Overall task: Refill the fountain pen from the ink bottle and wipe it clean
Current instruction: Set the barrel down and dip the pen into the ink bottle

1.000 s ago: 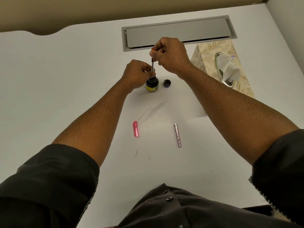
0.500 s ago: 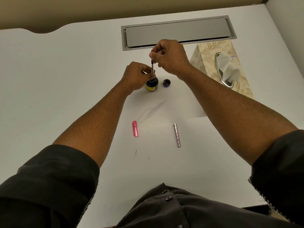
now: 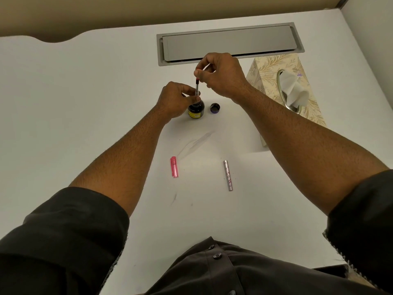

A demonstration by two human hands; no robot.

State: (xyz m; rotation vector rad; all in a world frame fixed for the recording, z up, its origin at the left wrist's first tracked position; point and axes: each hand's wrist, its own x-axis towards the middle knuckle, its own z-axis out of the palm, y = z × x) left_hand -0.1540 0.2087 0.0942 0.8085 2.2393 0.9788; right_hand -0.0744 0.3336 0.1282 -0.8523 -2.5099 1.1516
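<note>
A small dark ink bottle (image 3: 196, 110) with a yellow label stands open on the white desk. The fountain pen's thin inner section (image 3: 197, 87) stands upright with its lower end in the bottle's mouth. My left hand (image 3: 176, 98) grips the pen section just above the bottle's neck. My right hand (image 3: 221, 73) pinches the red knob at the section's top. The bottle's cap (image 3: 215, 108) lies just right of the bottle. A pink pen cap (image 3: 174, 166) and a silver patterned pen barrel (image 3: 228, 175) lie nearer to me.
A patterned tissue box (image 3: 268, 71) with a white tissue (image 3: 294, 89) sticking out stands at the right. A grey cable hatch (image 3: 227, 42) is set into the desk behind the hands. Faint grey smears (image 3: 194, 143) mark the desk between bottle and caps.
My right hand has shifted slightly at the pen's top, its fingers turning on the knob. The left hand, the bottle and the pen section have stayed put.
</note>
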